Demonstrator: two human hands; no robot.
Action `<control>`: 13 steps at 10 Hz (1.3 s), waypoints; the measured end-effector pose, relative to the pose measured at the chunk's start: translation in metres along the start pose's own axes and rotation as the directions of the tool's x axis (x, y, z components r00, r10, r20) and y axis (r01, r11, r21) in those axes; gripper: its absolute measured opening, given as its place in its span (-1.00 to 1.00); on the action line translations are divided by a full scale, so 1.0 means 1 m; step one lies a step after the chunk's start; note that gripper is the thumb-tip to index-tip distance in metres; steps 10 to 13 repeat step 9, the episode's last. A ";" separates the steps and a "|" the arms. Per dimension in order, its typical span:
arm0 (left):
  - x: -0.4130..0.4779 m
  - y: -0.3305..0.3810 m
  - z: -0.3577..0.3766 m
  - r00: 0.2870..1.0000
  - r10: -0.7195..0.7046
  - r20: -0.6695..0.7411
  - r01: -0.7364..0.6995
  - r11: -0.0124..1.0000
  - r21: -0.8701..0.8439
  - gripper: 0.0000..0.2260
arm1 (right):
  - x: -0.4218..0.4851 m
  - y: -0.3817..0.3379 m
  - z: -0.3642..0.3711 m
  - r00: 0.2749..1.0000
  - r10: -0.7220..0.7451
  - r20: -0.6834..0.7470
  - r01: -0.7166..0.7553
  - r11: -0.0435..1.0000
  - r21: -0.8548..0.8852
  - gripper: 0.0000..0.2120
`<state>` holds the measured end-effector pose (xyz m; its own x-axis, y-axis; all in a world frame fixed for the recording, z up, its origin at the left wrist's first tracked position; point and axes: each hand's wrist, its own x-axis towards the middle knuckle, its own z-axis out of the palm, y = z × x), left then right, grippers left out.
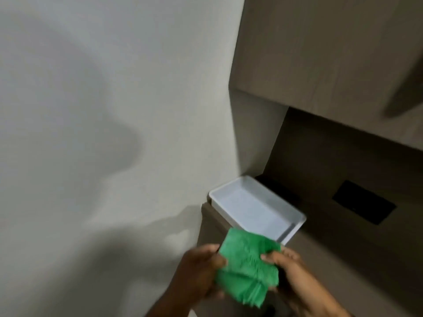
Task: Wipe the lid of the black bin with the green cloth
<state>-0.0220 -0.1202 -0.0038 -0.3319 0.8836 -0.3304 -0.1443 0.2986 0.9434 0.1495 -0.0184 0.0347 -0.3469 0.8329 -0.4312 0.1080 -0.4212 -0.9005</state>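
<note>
A folded green cloth (248, 268) is held between both hands low in the head view. My left hand (201, 268) grips its left edge, my right hand (286, 268) pinches its right edge. The cloth hangs in front of a brown counter, just below a white tray. No black bin or lid shows in this frame. The picture is blurred by motion.
A white rectangular tray (295, 225) sits on the brown counter (338, 255) against the white wall (103, 133). Brown upper cabinets (320, 53) overhang at the top right. A black rectangular plate (364, 202) is set in the brown back panel.
</note>
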 end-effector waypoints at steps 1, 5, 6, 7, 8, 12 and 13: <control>0.066 0.072 0.021 0.994 0.043 -0.096 -0.025 0.984 0.178 -0.88 | 0.050 -0.049 -0.024 0.991 -0.104 -0.089 0.094 0.990 -0.104 -0.85; 0.277 0.053 0.097 0.983 0.182 -0.025 -0.024 0.259 0.965 -0.69 | 0.213 -0.051 -0.048 0.910 -0.140 -0.390 -0.279 0.488 -0.827 -0.51; 0.287 0.037 0.097 0.977 0.212 -0.006 -0.035 0.187 0.982 -0.72 | 0.228 -0.039 -0.046 0.885 -0.200 -0.421 -0.323 0.387 -0.864 -0.61; 0.280 0.036 0.095 0.957 0.291 -0.014 0.002 0.042 0.999 -0.58 | 0.223 -0.035 -0.039 0.851 -0.341 -0.399 -0.344 0.212 -0.915 -0.48; 0.253 0.048 0.096 0.909 0.417 0.000 -0.015 0.034 0.999 -0.55 | 0.205 -0.042 -0.032 0.816 -0.473 -0.331 -0.260 0.211 -0.942 -0.36; 0.212 0.054 0.088 0.836 0.549 -0.012 -0.126 0.213 0.969 -0.52 | 0.173 -0.041 -0.020 0.840 -0.493 -0.228 -0.027 0.381 -0.924 -0.27; 0.212 0.054 0.088 0.836 0.549 -0.012 -0.126 0.213 0.969 -0.52 | 0.173 -0.041 -0.020 0.840 -0.493 -0.228 -0.027 0.381 -0.924 -0.27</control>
